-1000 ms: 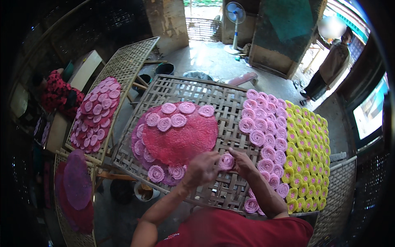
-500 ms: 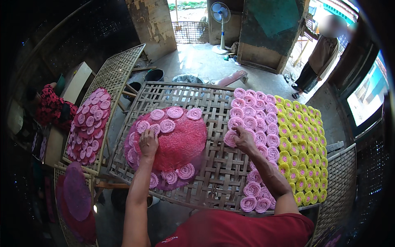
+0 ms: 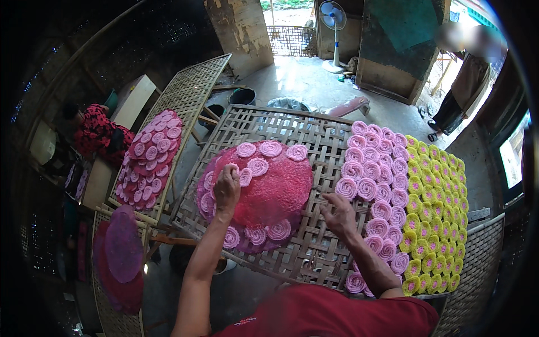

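We find the red sheet (image 3: 275, 196) glossy, the pink rosettes (image 3: 366, 189) matt and ridged, the woven rack (image 3: 303, 238) dull, wood-like.

Since a second ago: your hands parted; left hand (image 3: 227, 190) now at the red disc (image 3: 272, 196), fingers bunched over its rosettes. A pink rosette (image 3: 347, 189) was added just beyond your right hand (image 3: 338, 215), which, touching it half a second ago, has drawn back, fingers loosely spread.
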`<action>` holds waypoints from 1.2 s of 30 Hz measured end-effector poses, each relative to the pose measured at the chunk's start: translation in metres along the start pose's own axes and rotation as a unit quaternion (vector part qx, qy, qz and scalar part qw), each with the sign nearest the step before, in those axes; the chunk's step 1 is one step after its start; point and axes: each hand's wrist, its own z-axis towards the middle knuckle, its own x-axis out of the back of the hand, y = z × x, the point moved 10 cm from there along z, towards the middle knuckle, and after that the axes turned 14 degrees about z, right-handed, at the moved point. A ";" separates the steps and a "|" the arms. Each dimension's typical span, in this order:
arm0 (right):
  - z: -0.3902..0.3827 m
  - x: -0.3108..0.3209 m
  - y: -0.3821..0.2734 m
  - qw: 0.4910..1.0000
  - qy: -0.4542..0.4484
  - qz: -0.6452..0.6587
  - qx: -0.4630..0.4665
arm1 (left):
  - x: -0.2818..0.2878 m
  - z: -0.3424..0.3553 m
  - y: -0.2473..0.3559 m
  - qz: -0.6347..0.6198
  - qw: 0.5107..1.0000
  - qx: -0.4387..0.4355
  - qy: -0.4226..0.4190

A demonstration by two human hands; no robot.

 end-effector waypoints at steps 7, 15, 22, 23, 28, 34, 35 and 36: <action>-0.019 -0.058 -0.010 0.998 -0.051 0.028 0.004 | -0.058 -0.007 -0.009 0.134 0.969 -0.151 -0.140; -0.042 -0.066 -0.006 0.994 -0.064 0.084 -0.034 | -0.038 0.000 0.032 0.041 0.962 -0.215 -0.165; -0.054 -0.105 0.003 0.914 -0.148 0.337 -0.171 | 0.032 -0.076 0.093 -0.220 0.927 -0.123 -0.276; -0.053 -0.111 -0.010 0.883 -0.148 0.425 -0.134 | 0.037 -0.092 0.108 -0.289 0.907 -0.109 -0.285; -0.077 -0.132 0.001 0.775 -0.219 0.534 -0.257 | 0.034 -0.134 0.112 -0.437 0.847 0.043 -0.299; -0.083 -0.085 0.048 0.828 -0.100 0.489 -0.256 | 0.024 -0.078 0.001 -0.008 0.994 0.083 -0.077; -0.082 -0.072 0.059 0.843 -0.051 0.470 -0.258 | 0.011 -0.068 -0.012 0.076 0.990 0.089 -0.079; -0.077 -0.056 0.063 0.878 -0.025 0.421 -0.224 | -0.001 -0.064 -0.016 0.074 0.991 0.064 -0.090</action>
